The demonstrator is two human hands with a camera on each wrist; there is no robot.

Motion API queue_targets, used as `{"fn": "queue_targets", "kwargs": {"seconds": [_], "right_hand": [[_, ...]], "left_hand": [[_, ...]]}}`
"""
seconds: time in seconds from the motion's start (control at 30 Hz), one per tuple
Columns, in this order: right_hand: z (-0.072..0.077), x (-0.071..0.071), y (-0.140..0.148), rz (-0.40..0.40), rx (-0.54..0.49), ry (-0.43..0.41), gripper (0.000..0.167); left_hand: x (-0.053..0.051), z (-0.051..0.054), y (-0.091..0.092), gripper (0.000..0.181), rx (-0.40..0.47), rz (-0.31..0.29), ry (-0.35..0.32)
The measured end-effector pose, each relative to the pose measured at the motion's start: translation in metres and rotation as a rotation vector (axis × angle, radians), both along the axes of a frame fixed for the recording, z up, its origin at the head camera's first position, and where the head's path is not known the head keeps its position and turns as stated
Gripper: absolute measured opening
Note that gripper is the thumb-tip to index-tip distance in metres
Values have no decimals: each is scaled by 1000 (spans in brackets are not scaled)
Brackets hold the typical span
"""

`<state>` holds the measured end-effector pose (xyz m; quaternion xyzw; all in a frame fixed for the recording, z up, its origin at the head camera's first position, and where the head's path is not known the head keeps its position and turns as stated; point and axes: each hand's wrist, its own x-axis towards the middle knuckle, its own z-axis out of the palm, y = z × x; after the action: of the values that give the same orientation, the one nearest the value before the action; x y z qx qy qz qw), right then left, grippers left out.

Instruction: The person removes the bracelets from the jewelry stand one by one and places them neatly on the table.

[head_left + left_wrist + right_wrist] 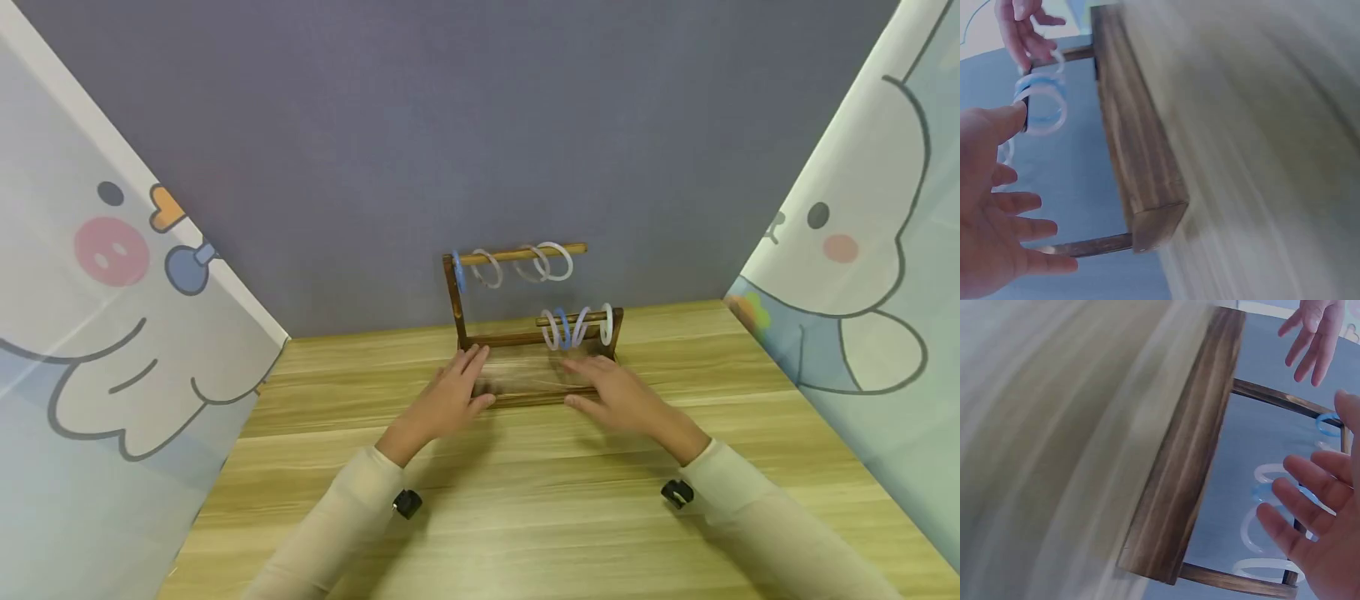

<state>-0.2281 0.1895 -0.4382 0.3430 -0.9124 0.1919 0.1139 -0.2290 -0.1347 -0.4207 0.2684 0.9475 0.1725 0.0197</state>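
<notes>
A dark wooden bangle stand point(525, 400) stands on the table, with a tall arm at its left and a short one at its right. From the upper bar hang a blue bangle point(459, 272) and several pale ones, among them a white bangle point(567, 265). Several more, including another blue bangle point(562, 328), hang on the lower bar. My left hand point(444, 400) is over the stand's left front with fingers spread, holding nothing. Over its right front hovers my right hand point(618, 392), fingers extended and likewise holding nothing. Both wrist views show the stand's brown base point(1138, 125) apart from the palms.
The wood-grain table point(525, 517) runs toward me under both forearms. A grey panel point(480, 150) rises behind the stand. Cartoon-printed side panels, one at left point(150, 333) and one at right point(870, 250), flank the table.
</notes>
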Motion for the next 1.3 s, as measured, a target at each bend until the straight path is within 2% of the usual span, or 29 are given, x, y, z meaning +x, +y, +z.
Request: {"fn": "queue_targets", "kwargs": {"seconds": [0.17,0.33,0.5,0.7,0.83,0.93,1.2,1.3], "right_hand": [[10,-8,-3,-5,-104,68,54],[26,-21,-3,-19,-206,135,44],[45,-35,-2,-100,-274,160,36],[65,-52,-3,-193,-414,202,29],[73,-62,-6,-229,-478,189,26],[78,-68,-9,-262,-504,151,26],[86,-87,-16,-389,-544,45,31],[88,-93,-20,-427,-549,4,32]], "left_hand": [[-9,12,-8,73,84,10,78],[-24,27,-19,61,182,94,117],[-40,40,-27,51,298,174,189],[-65,55,-32,46,458,219,280],[-79,63,-35,46,566,239,271],[-87,69,-35,47,614,271,235],[-107,75,-30,47,697,339,130],[-114,76,-28,47,715,348,122]]}}
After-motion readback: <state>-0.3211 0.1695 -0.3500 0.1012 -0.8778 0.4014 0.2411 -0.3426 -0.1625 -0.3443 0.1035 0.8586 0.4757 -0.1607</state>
